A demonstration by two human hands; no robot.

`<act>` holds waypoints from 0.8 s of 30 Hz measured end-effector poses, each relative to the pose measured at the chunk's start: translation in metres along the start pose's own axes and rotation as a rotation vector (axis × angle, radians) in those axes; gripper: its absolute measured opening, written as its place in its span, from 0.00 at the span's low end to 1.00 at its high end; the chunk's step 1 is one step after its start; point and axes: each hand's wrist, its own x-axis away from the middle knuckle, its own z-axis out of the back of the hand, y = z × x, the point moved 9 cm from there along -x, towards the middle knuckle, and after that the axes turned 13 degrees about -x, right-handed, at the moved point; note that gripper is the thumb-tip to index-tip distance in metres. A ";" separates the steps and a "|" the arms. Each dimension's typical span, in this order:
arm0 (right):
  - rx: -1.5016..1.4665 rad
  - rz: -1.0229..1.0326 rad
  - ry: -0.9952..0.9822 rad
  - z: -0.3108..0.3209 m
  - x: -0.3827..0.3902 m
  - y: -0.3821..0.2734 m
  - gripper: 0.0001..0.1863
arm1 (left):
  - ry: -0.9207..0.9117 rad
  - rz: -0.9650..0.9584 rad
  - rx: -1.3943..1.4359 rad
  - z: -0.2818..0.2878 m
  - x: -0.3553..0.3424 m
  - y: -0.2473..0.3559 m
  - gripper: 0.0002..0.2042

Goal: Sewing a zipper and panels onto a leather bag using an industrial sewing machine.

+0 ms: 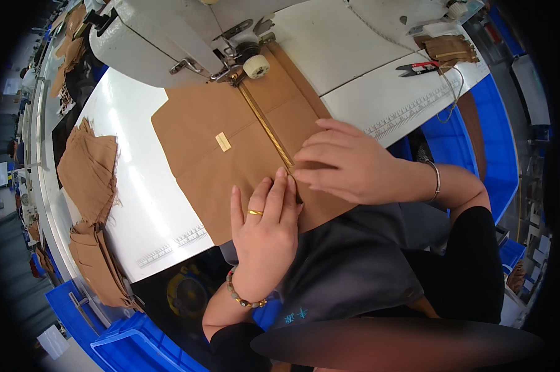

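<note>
A brown fabric panel [199,149] lies flat on the sewing machine's white table, with a gold-toothed zipper [264,124] running down it toward me from the presser foot [235,79]. My left hand [264,217], wearing a gold ring, rests palm down with fingers stretched out beside the zipper's near end. From the right comes my right hand [348,161]; its thumb and index tips come together at the zipper's near end, while the other fingers lie on the panel. What sits between those tips is partly hidden. A small cream label [223,141] shows on the panel's left half.
The white sewing machine [156,37] stands over the panel's far end. Stacked brown pieces [88,173] lie at the left table edge. Red-handled thread snips [417,68] and brown scraps [447,49] are at the far right. Blue bins [137,341] flank the table below.
</note>
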 end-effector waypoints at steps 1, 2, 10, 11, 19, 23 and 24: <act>0.035 0.025 -0.086 -0.014 -0.001 -0.003 0.15 | 0.028 0.022 -0.006 0.001 0.001 0.001 0.23; 0.059 0.073 -0.046 -0.015 -0.001 -0.009 0.17 | 0.054 0.044 -0.011 0.001 0.002 0.000 0.23; 0.184 0.196 -0.060 -0.024 0.003 -0.018 0.17 | 0.140 -0.086 0.099 0.006 -0.021 -0.023 0.21; 0.201 0.215 -0.074 -0.026 0.003 -0.019 0.16 | 0.093 -0.109 0.146 0.001 -0.028 -0.027 0.21; 0.088 0.195 -0.214 -0.014 -0.016 -0.002 0.17 | -0.008 -0.014 0.047 -0.021 -0.052 -0.050 0.44; 0.108 0.126 -0.210 -0.008 -0.050 0.037 0.32 | -0.012 -0.002 0.064 -0.022 -0.051 -0.051 0.45; 0.110 0.150 -0.170 -0.005 -0.055 0.040 0.32 | -0.009 0.004 0.075 -0.022 -0.051 -0.052 0.46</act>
